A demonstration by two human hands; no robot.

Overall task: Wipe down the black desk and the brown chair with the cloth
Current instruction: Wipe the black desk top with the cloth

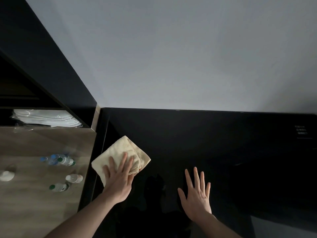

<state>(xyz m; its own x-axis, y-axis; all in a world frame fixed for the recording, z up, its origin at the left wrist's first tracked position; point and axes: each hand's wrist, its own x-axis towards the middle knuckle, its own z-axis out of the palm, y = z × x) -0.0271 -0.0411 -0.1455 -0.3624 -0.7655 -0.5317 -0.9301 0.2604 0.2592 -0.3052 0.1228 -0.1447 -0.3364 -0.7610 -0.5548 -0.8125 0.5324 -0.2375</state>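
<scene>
A glossy black desk (pixel 214 143) fills the lower right of the head view and meets a pale wall at its far edge. A folded pale yellow cloth (pixel 120 152) lies on the desk near its left edge. My left hand (pixel 118 181) presses flat on the near half of the cloth, fingers spread over it. My right hand (pixel 197 194) rests flat on the bare desk to the right of the cloth, fingers apart, holding nothing. The brown chair is out of view.
Left of the desk is a lower wooden surface (pixel 34 203) with several small water bottles (pixel 60 160) and a white cup (pixel 6 175). A shelf behind it holds stacked white plates in plastic (pixel 48 117). A dark cabinet panel (pixel 42 57) rises at upper left.
</scene>
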